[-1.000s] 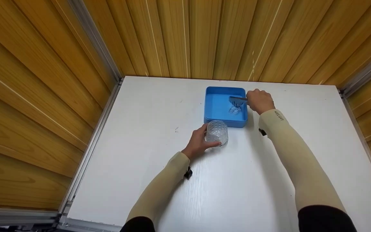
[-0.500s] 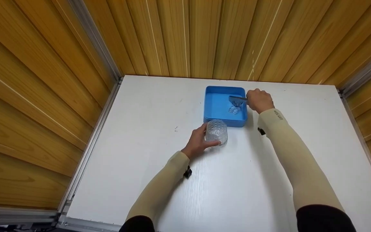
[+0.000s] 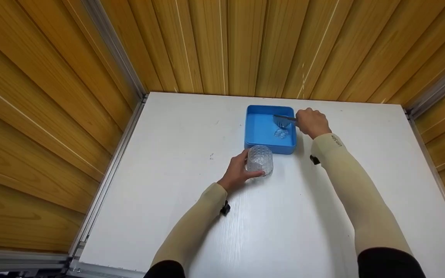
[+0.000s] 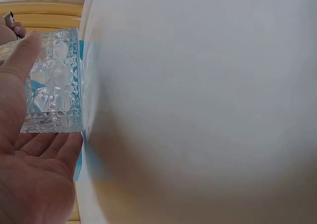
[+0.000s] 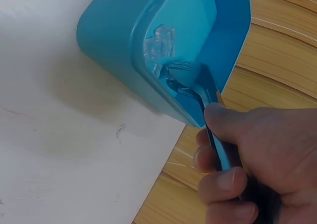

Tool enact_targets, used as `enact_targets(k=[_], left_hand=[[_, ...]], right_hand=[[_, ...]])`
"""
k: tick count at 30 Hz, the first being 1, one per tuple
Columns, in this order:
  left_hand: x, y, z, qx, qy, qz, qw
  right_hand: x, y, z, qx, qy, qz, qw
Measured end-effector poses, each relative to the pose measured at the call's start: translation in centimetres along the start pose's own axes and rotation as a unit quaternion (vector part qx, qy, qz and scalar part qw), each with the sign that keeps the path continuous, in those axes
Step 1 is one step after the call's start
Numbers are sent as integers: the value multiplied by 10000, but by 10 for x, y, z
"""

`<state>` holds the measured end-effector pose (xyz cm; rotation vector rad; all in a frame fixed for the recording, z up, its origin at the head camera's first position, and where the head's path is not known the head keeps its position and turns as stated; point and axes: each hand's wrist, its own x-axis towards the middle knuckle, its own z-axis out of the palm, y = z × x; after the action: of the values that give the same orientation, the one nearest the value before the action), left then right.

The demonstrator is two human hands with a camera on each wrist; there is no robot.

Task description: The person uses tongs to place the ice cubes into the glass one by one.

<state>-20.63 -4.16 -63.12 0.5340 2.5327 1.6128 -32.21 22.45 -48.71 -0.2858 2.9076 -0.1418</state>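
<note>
My left hand [image 3: 236, 173] holds a clear cut-glass tumbler [image 3: 260, 162] on the white table, thumb on its near side and fingers behind. The tumbler stands just in front of a blue square box [image 3: 270, 149]. My right hand [image 3: 313, 122] reaches in from the box's right side, fingers curled round the handle of metal tongs [image 5: 217, 147]. The tongs' slotted ends point down into the box. Beside them, several clear ice-like cubes [image 5: 161, 43] lie in a small cluster on the box floor, near its right front corner.
The white tabletop [image 3: 176, 154] ends at a wood-patterned wall [image 3: 242, 46] behind the box. A metal rail [image 3: 108, 170] borders the left edge. The box walls stand up around the cubes and tong ends.
The tongs' ends have shifted very slightly to the left in the box. My left hand and the tumbler stay in place.
</note>
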Motion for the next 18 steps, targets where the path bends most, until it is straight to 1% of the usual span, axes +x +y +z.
enact_targets(k=[3,9,12,18], left_hand=[[1,1,0,-36,12,18,10000],[3,2,0,-10,7,57,10000],[4,2,1,22,2,42,10000],[3,2,2,13,-13,-41,10000]], right_hand=[[-1,1,-2,128,49,1,9999],[-3,0,-7,603,-57,99,9981],[-7,1,-8,744,-12,38,9972],[-17,8,-9,856,182,-146,9961]])
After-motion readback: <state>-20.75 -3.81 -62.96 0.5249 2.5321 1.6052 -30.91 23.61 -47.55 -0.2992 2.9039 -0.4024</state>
